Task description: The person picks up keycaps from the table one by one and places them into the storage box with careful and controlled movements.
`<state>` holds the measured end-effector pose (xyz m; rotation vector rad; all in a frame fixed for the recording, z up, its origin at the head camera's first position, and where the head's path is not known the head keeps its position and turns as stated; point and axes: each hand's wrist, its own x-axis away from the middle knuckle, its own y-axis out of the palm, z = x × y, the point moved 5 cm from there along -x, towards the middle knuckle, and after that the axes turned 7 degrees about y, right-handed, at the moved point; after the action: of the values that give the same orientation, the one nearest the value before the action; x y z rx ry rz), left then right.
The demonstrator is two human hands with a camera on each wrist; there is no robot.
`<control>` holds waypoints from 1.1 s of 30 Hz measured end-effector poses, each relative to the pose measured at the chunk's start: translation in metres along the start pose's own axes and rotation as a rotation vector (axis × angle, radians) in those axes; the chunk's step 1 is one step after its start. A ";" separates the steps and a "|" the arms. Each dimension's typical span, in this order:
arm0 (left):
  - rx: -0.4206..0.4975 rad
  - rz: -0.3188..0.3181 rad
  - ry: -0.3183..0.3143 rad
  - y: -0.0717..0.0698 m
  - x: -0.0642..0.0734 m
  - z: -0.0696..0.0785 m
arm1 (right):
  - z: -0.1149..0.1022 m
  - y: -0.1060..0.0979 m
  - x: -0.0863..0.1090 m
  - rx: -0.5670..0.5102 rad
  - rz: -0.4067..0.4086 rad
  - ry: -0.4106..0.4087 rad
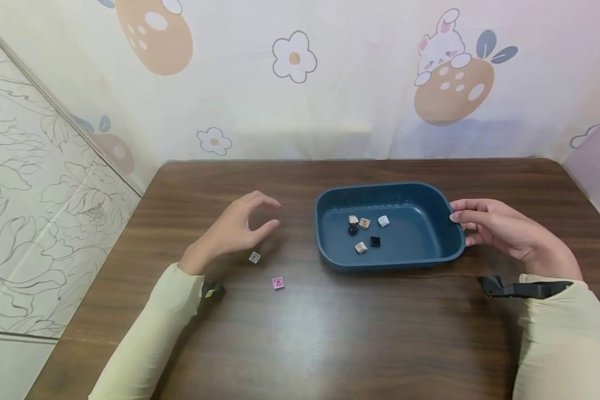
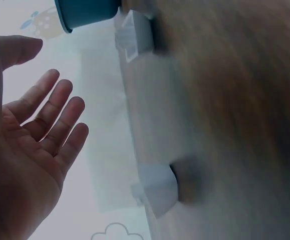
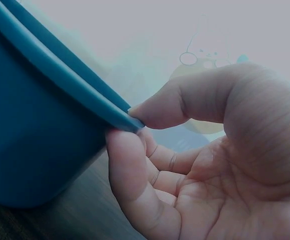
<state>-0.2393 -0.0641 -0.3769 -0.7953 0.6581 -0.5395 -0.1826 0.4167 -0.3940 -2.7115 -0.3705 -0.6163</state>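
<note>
A dark blue plastic tray (image 1: 390, 264) stands on the table with several small keycaps in it: white (image 1: 383, 221), beige (image 1: 364, 223) and black (image 1: 375, 241). My right hand (image 1: 512, 230) pinches the tray's right rim between thumb and fingers; the right wrist view shows the thumb over the rim (image 3: 74, 82). Left of the tray, my left hand (image 1: 235, 225) hovers with fingers spread apart and nothing in them. Just below it on the table lies a small pale keycap (image 1: 254, 258), and a pink keycap (image 1: 278, 283) sits nearer the front. Both look large in the left wrist view.
The brown wooden table (image 1: 330, 344) runs back to a wall covering (image 1: 350, 83) printed with flowers and rabbits. A flower-patterned panel (image 1: 45, 194) borders the left side. Each wrist carries a black camera mount (image 1: 525, 289).
</note>
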 end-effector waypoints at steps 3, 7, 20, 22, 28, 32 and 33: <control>0.006 0.011 0.000 -0.002 0.003 -0.001 | 0.000 0.000 0.000 0.000 0.002 0.000; 0.006 0.020 0.000 -0.004 0.006 -0.003 | 0.000 0.000 0.001 -0.019 -0.008 -0.002; -0.010 0.004 -0.066 -0.010 0.023 -0.011 | -0.001 0.000 0.002 -0.008 0.004 -0.007; -0.011 0.003 -0.076 -0.010 0.026 -0.012 | -0.002 -0.001 0.002 -0.007 0.004 -0.008; -0.009 0.006 -0.078 -0.011 0.030 -0.014 | -0.001 -0.001 0.003 -0.027 -0.014 -0.008; -0.007 0.016 -0.075 -0.013 0.033 -0.014 | -0.001 0.000 0.002 -0.037 -0.026 -0.014; -0.009 0.016 -0.076 -0.013 0.034 -0.015 | -0.001 0.000 0.002 -0.040 -0.029 -0.017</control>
<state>-0.2293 -0.1008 -0.3854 -0.8147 0.5963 -0.4894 -0.1815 0.4166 -0.3923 -2.7556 -0.4062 -0.6156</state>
